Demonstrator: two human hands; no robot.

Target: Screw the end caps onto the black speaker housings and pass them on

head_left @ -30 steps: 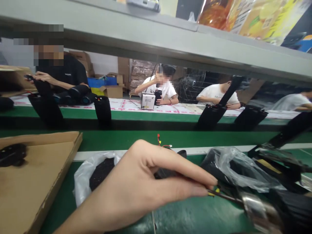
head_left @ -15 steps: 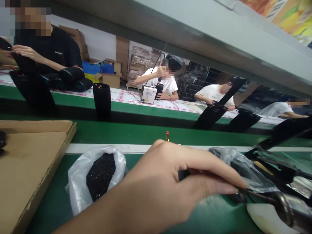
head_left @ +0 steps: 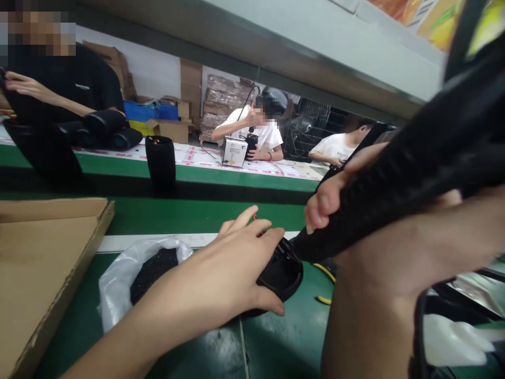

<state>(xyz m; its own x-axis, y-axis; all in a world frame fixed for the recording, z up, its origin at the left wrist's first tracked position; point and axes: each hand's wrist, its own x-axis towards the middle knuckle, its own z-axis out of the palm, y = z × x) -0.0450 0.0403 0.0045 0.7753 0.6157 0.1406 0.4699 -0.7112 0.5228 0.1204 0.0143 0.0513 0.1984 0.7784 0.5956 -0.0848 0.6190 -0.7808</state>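
My left hand (head_left: 232,263) spans a black open-topped housing (head_left: 282,276), thumb on the near side and fingers over the far rim. A small red wire end (head_left: 255,215) shows just beyond those fingers. In my right hand (head_left: 325,202), fingers wrapped round, is a long black ribbed tool that looks like an electric screwdriver (head_left: 386,173). It slants down to the left, its lower end at the housing; the exact contact is hidden. Left of the hands stands a clear plastic bag (head_left: 112,295) of small black screws (head_left: 152,271), partly behind my left forearm.
A shallow cardboard tray (head_left: 35,284) fills the left side. Yellow-handled pliers (head_left: 325,279) lie beside the housing. Black cylinders, one of them upright (head_left: 160,166), stand across the green bench. Several people work opposite. A grey shelf beam (head_left: 276,47) crosses overhead.
My left hand has left the screwdriver bit, moved left and opened around the housing. The black tool has swung up and across the right foreground, its end now at the housing.
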